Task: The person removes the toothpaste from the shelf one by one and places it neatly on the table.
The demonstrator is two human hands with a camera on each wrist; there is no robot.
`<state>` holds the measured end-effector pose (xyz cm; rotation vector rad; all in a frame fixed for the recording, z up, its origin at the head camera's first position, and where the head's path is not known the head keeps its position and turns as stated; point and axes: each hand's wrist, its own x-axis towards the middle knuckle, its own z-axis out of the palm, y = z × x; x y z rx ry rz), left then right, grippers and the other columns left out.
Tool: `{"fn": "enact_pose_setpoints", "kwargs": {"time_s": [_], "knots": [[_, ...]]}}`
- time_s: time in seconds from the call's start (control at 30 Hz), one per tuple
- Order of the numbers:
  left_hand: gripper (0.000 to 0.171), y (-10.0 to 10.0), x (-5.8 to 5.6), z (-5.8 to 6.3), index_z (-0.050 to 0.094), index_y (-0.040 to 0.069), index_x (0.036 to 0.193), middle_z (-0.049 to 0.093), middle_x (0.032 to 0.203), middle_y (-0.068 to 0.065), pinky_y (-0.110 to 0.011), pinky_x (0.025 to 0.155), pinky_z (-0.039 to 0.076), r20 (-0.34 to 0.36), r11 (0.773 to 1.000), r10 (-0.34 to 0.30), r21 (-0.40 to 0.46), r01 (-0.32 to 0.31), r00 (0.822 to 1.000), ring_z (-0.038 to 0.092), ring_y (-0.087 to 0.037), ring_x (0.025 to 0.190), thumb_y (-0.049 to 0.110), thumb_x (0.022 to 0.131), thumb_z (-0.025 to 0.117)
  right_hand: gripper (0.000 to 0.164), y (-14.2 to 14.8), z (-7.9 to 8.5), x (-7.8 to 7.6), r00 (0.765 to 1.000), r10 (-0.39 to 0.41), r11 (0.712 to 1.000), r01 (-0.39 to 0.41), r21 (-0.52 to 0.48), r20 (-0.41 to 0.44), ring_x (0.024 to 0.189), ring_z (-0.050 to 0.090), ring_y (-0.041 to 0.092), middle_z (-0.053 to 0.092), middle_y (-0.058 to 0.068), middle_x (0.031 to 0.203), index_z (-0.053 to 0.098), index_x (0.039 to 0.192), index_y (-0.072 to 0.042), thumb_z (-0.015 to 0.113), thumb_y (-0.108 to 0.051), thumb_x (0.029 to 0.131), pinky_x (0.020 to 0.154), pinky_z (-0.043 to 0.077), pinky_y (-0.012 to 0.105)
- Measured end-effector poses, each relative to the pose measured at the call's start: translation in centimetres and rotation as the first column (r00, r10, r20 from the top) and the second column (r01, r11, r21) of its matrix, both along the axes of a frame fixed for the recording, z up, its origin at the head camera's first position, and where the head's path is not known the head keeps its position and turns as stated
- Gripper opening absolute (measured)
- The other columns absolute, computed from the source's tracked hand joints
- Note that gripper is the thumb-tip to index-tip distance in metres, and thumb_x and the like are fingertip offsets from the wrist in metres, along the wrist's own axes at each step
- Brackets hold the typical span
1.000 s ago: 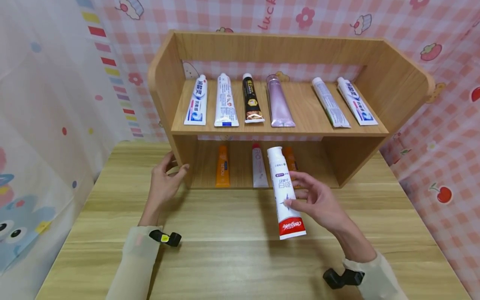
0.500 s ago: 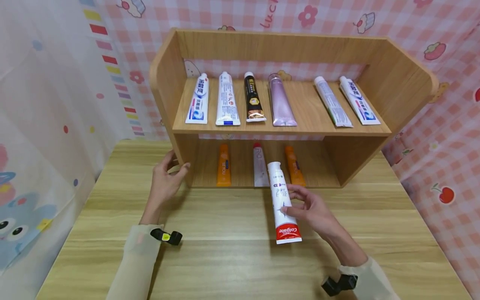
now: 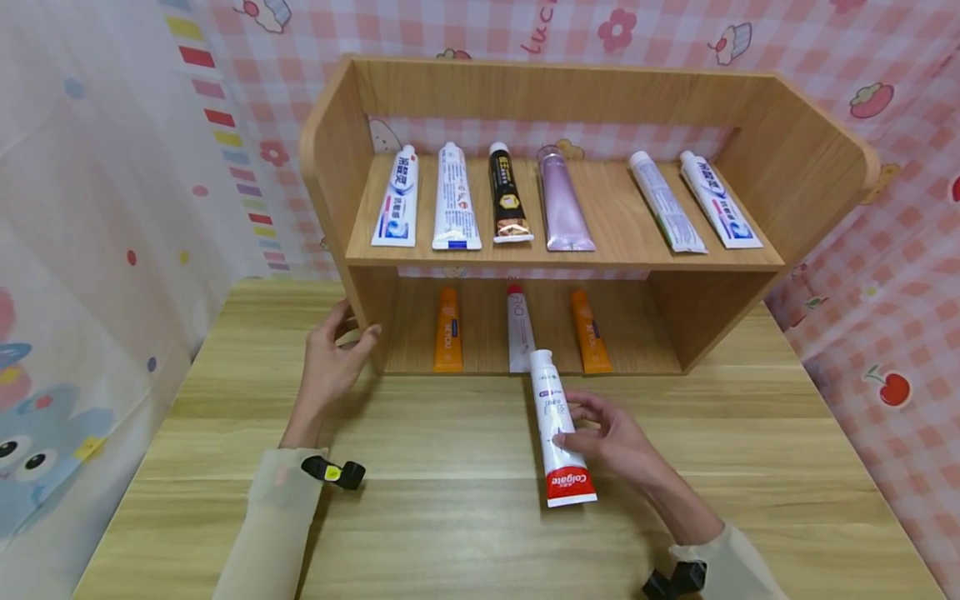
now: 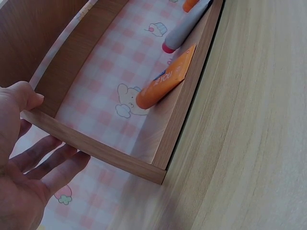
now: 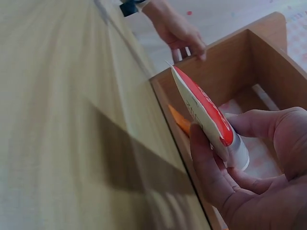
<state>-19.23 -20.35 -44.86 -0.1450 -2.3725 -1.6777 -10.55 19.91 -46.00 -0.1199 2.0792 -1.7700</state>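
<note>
My right hand [image 3: 611, 437] pinches a white Colgate toothpaste tube [image 3: 553, 417] with a red band, thumb on one face and fingers behind. The tube is over the table in front of the shelf, its cap end pointing at the lower compartment. In the right wrist view the tube [image 5: 204, 105] shows its flat crimped end. My left hand [image 3: 335, 350] grips the left side panel of the wooden shelf [image 3: 562, 265]; the left wrist view shows the thumb inside and fingers outside the panel edge. Two orange tubes [image 3: 448, 333] and a pale red-capped tube [image 3: 519, 329] lie in the lower compartment.
On the upper board lie several tubes, among them a black tube [image 3: 509, 196], a purple tube [image 3: 564, 200] and a blue-and-white tube [image 3: 720, 200] at the right. The wooden table [image 3: 420, 533] extends in front of the shelf. Patterned cloth [image 3: 480, 33] hangs behind.
My right hand has drawn the toothpaste tube toward me and slightly left, uncovering the right orange tube in the lower compartment. My left hand keeps its hold on the side panel.
</note>
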Motion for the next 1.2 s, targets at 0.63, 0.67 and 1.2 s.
{"fn": "enact_pose_setpoints", "kwargs": {"time_s": [0.63,0.67,1.2], "knots": [[0.056,-0.2,-0.2,-0.2,0.051,0.014,0.150,0.060,0.138,-0.020,-0.019,0.089,0.059,-0.007,1.000,-0.007,0.021,0.007,1.000,0.062,-0.034,0.122,0.016,0.097,0.068,0.064,-0.8,-1.8,1.5,0.992,-0.106,0.982,0.093,0.165,0.075,0.084,0.065,0.023,0.065,0.019,0.117,0.053,0.141,-0.002,0.081,-0.010,0.085,0.071,0.062,0.030],[0.055,-0.2,-0.2,-0.2,0.051,0.014,0.150,0.060,0.138,-0.020,-0.019,0.089,0.059,-0.005,1.000,-0.008,0.023,0.008,1.000,0.061,-0.034,0.122,0.016,0.097,0.068,0.064,-0.9,-1.8,1.6,0.991,-0.115,0.978,0.100,0.185,0.069,0.083,0.065,0.023,0.066,0.017,0.116,0.054,0.141,-0.003,0.083,-0.011,0.084,0.070,0.061,0.030],[0.053,0.0,-0.1,-0.2,0.053,0.007,0.148,0.061,0.133,-0.024,-0.013,0.085,0.058,-0.026,0.997,-0.024,0.072,0.026,0.999,0.061,-0.037,0.120,0.010,0.096,0.066,0.069,-1.9,-1.2,1.6,0.997,-0.047,0.879,0.070,0.472,-0.059,0.077,0.058,0.019,0.064,0.007,0.091,0.054,0.138,-0.004,0.089,-0.018,0.079,0.064,0.052,0.026]]}}
